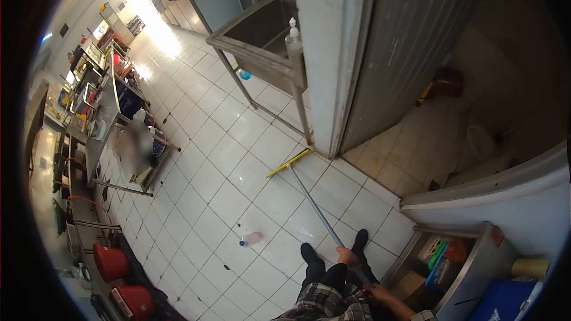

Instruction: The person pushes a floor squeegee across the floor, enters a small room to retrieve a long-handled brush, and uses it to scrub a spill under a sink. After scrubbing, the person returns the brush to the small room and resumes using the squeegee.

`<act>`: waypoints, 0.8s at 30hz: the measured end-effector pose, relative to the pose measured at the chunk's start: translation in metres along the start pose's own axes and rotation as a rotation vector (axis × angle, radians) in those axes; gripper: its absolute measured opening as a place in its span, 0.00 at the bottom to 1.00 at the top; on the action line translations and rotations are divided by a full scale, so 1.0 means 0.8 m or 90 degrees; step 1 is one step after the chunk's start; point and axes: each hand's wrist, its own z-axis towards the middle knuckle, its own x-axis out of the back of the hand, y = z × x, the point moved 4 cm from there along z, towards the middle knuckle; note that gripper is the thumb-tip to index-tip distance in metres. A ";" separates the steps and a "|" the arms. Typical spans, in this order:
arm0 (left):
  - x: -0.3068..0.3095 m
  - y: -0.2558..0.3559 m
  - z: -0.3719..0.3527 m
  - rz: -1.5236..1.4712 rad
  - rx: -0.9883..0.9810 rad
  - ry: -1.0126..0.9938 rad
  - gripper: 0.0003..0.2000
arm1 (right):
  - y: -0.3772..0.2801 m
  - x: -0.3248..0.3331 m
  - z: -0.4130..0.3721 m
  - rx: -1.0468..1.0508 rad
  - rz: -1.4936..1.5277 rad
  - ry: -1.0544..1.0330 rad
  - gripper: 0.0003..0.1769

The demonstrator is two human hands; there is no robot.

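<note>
Guiding a yellow-bladed, grey-poled floor squeegee [316,206] seems the step in hand: I have left hand [347,255] and right hand [380,293] closed round its pole, its blade on white square floor tiles [202,193] beside a pale doorframe [331,71]. Stroking it calls for a level blade, I judge. Left lies a blue-capped clear bottle [253,239]; far, a grey steel sink [257,60].

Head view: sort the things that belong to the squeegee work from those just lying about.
In use:
- squeegee, its yellow blade on the floor
- left hand and right hand, both on its handle
- tiled floor

Apparently just lying about:
- blue-capped bottle on its side
- pump bottle at the sink
</note>
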 end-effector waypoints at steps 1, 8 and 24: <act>0.013 0.002 0.010 -0.050 0.047 0.029 0.22 | -0.013 0.018 -0.012 0.015 -0.032 0.029 0.19; 0.039 -0.012 0.114 -0.003 0.093 0.166 0.26 | -0.080 0.124 -0.059 0.118 -0.156 0.107 0.17; 0.173 0.079 0.157 -0.149 0.052 0.173 0.14 | -0.151 0.302 -0.178 0.190 -0.442 0.229 0.27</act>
